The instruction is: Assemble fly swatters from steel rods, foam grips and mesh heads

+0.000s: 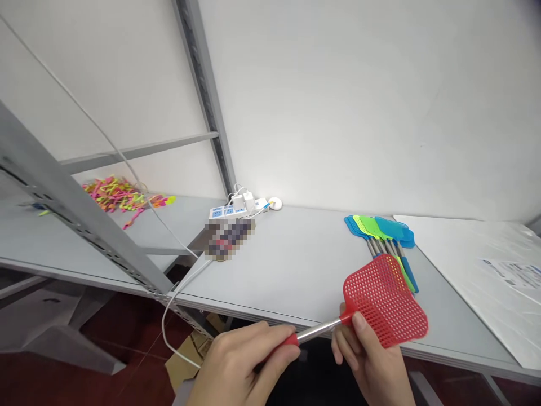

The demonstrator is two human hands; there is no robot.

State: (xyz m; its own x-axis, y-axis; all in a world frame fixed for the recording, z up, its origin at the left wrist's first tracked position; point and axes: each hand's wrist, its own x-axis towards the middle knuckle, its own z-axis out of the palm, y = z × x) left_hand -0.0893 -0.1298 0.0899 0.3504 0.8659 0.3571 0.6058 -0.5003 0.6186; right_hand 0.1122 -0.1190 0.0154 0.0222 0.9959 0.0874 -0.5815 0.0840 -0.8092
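Note:
I hold a red fly swatter (382, 299) over the front edge of a grey table (287, 265). My left hand (240, 361) is closed around its red handle grip, with the metal shaft running up to the right. My right hand (372, 361) pinches the swatter where the shaft meets the red mesh head, thumb on top. Behind the head lies a row of several blue and green fly swatters (382, 237) flat on the table.
A white power strip (236, 210) with plugged chargers and a cable sits at the back by a grey shelf post (211, 107). A pile of bright pink and yellow pieces (120, 194) lies on the left shelf. Clear plastic bags (486, 265) lie at right.

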